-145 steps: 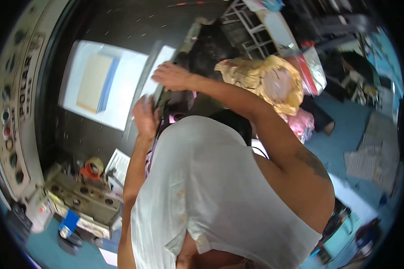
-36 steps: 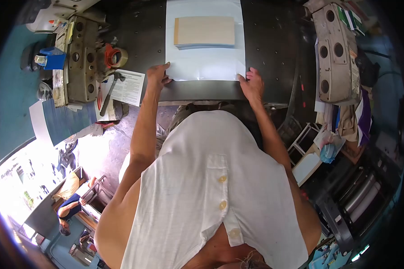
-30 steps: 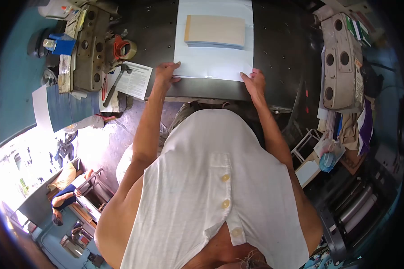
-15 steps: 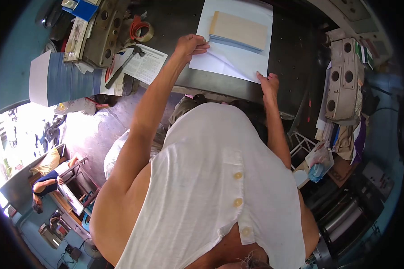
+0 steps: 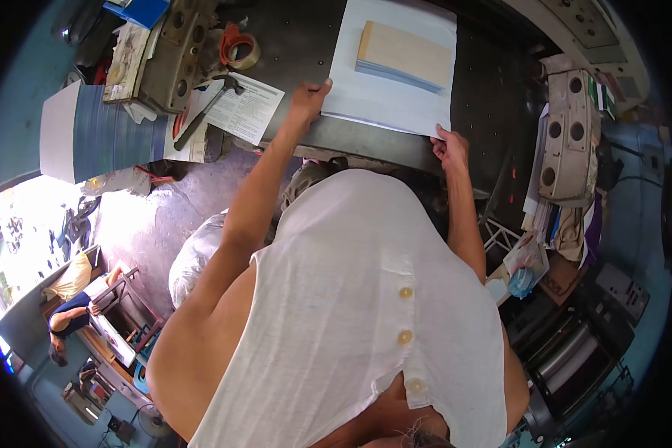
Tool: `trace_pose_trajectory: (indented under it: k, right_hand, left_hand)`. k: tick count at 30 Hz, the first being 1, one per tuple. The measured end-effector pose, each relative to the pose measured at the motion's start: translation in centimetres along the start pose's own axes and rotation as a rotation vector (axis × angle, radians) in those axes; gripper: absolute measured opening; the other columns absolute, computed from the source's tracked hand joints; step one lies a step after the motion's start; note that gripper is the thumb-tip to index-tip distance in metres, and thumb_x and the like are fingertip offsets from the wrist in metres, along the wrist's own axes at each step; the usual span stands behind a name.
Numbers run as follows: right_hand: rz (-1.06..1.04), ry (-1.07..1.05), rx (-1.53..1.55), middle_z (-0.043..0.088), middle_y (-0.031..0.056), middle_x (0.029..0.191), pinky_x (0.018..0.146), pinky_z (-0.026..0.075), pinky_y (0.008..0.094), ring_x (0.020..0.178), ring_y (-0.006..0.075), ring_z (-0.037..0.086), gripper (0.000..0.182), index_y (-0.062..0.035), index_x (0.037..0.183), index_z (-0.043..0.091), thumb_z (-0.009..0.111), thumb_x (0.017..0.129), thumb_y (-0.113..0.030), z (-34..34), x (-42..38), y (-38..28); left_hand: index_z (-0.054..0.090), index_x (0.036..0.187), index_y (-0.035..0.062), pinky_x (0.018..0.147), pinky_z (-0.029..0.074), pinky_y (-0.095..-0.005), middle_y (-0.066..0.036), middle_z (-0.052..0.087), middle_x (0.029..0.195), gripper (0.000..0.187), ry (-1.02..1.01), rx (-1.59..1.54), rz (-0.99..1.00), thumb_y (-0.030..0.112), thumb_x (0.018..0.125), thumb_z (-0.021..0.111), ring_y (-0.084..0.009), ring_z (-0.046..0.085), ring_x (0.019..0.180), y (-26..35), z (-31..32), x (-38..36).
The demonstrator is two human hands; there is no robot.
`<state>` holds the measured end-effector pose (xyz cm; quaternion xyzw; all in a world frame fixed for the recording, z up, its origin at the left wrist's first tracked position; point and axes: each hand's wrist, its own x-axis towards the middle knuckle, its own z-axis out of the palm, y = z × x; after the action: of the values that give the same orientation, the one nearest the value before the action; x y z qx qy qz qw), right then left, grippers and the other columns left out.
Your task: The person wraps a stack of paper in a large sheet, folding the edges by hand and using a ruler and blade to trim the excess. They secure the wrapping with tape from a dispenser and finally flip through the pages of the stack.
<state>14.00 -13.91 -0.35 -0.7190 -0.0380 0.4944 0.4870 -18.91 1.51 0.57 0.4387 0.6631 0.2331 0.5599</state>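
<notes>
Large white paper sheets (image 5: pixel 388 112) lie flat on the dark metal table, their near edge close to the table's front. On top rests a pad-like stack of slips (image 5: pixel 411 52) with a tan cover and bluish page edges. My left hand (image 5: pixel 307 103) is closed at the paper's left edge, thumb and finger against it. At the near right corner, my right hand (image 5: pixel 452 148) pinches the paper between thumb and curled fingers. How many sheets each hand grips cannot be made out.
To the left lie a hammer (image 5: pixel 205 112), a printed sheet (image 5: pixel 250 108) and a tape dispenser (image 5: pixel 239 48). Beyond them stand a tall paper stack (image 5: pixel 89 131) and a metal block with holes (image 5: pixel 168 60). Another such block (image 5: pixel 566 142) stands right. Another person (image 5: pixel 71 317) sits at lower left.
The lifted, curled near part of the top sheet now lies flat. My left hand has moved from over the paper down to its left edge. My right hand stays by the near right corner.
</notes>
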Motion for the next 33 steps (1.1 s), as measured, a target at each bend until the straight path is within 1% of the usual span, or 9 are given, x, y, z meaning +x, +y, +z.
trace_pose_trajectory:
  k: [4,7,11,13,16,18,21,28,33]
  right_hand:
    - [-0.051,-0.046,0.143,0.069,0.0065,0.085,0.06,0.052,0.0251,0.071,0.0131,0.067,0.025,-0.0012,0.107,0.062,0.075,0.088,-0.01,0.3,-1.2,0.0]
    - [-0.076,-0.099,0.217,0.071,0.0089,0.087,0.06,0.053,0.0258,0.072,0.0134,0.068,0.028,-0.0011,0.112,0.061,0.074,0.088,-0.01,0.3,-1.4,-1.1]
    - [-0.077,-0.127,0.216,0.074,0.0117,0.093,0.06,0.052,0.0249,0.072,0.0126,0.068,0.029,-0.0007,0.114,0.062,0.072,0.089,-0.011,0.3,-1.0,-2.0]
    - [-0.038,-0.041,0.128,0.074,0.011,0.09,0.059,0.051,0.0236,0.068,0.012,0.067,0.025,-0.0005,0.11,0.063,0.072,0.09,-0.012,0.5,-1.3,-2.0]
    - [-0.019,-0.002,-0.002,0.074,0.0103,0.085,0.057,0.049,0.0227,0.062,0.0115,0.066,0.023,-0.0002,0.106,0.064,0.073,0.09,-0.015,0.3,-1.7,-1.1]
    - [-0.041,0.036,-0.093,0.073,0.0088,0.079,0.051,0.047,0.0225,0.059,0.0087,0.063,0.03,0.0009,0.108,0.061,0.073,0.092,-0.021,0.2,-1.6,0.2]
    - [-0.128,0.026,-0.124,0.071,0.009,0.075,0.05,0.046,0.0227,0.057,0.0082,0.062,0.028,0.0017,0.103,0.062,0.073,0.092,-0.022,-0.3,-1.0,1.8]
    - [-0.143,0.001,-0.283,0.068,0.0078,0.067,0.051,0.043,0.0236,0.054,0.0095,0.059,0.026,-0.0067,0.077,0.059,0.07,0.094,-0.022,-1.3,-3.4,3.9]
    - [-0.125,0.0,-0.288,0.068,0.0096,0.067,0.051,0.047,0.0249,0.055,0.0121,0.062,0.026,-0.0033,0.075,0.06,0.069,0.094,-0.02,-1.5,-3.9,4.1]
  left_hand:
    - [0.058,0.117,-0.0028,0.059,0.056,-0.0372,-0.01,0.061,0.098,0.069,-0.034,-0.075,-0.098,0.054,0.083,0.077,-0.0235,0.065,0.079,-1.0,0.2,-0.6]
    - [0.057,0.122,-0.0021,0.07,0.058,-0.0368,-0.013,0.058,0.108,0.07,-0.137,-0.211,-0.164,0.055,0.085,0.074,-0.0228,0.061,0.086,-0.7,-0.3,-1.3]
    - [0.062,0.102,-0.0006,0.052,0.048,-0.0304,-0.007,0.057,0.09,0.05,-0.125,-0.107,-0.203,0.043,0.086,0.078,-0.0154,0.053,0.066,0.2,-0.3,-1.0]
    - [0.064,0.09,0.0015,0.043,0.04,-0.0286,-0.003,0.055,0.08,0.038,-0.156,-0.072,-0.241,0.035,0.085,0.081,-0.0125,0.049,0.06,0.4,-0.6,0.7]
    - [0.061,0.074,0.0053,0.039,0.028,-0.0288,0.002,0.048,0.066,0.03,-0.166,0.006,-0.159,0.025,0.084,0.082,-0.0094,0.041,0.052,-0.1,-0.4,1.4]
    - [0.065,0.076,0.0051,0.04,0.029,-0.0291,0.003,0.046,0.06,0.029,-0.17,0.004,-0.09,0.027,0.081,0.083,-0.0098,0.04,0.048,-0.8,-0.6,1.7]
    - [0.066,0.073,0.0052,0.041,0.028,-0.0286,0.003,0.047,0.056,0.029,-0.131,0.009,-0.031,0.026,0.08,0.083,-0.0095,0.039,0.045,-2.5,-0.3,1.9]
    - [0.063,0.063,0.0058,0.044,0.031,-0.0292,0.003,0.049,0.055,0.033,-0.122,0.078,-0.052,0.026,0.079,0.083,-0.0079,0.041,0.048,-4.4,-1.6,-0.3]
    - [0.058,0.06,0.0093,0.042,0.026,-0.0261,0.006,0.045,0.053,0.035,-0.077,0.181,0.088,0.021,0.083,0.081,-0.0058,0.036,0.045,-5.4,-1.6,-1.4]
